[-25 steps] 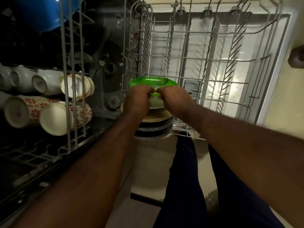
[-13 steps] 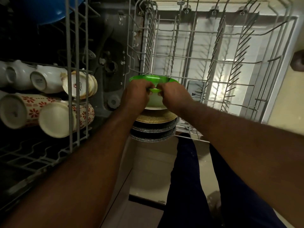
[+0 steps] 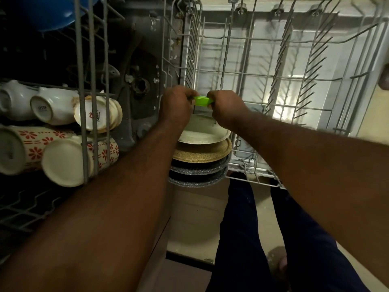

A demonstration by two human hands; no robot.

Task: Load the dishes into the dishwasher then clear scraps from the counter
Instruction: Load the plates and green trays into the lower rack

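From the head view, your left hand (image 3: 175, 106) and right hand (image 3: 226, 108) both have their fingers closed on a green dish (image 3: 201, 100), held edge-on between them over the near left corner of the lower rack (image 3: 294, 81). Just below it, a white plate (image 3: 205, 130), a tan plate (image 3: 202, 153) and two dark speckled plates (image 3: 197, 171) stand in a row. To your left, mugs (image 3: 69, 161) lie on their sides in the upper rack (image 3: 92, 60).
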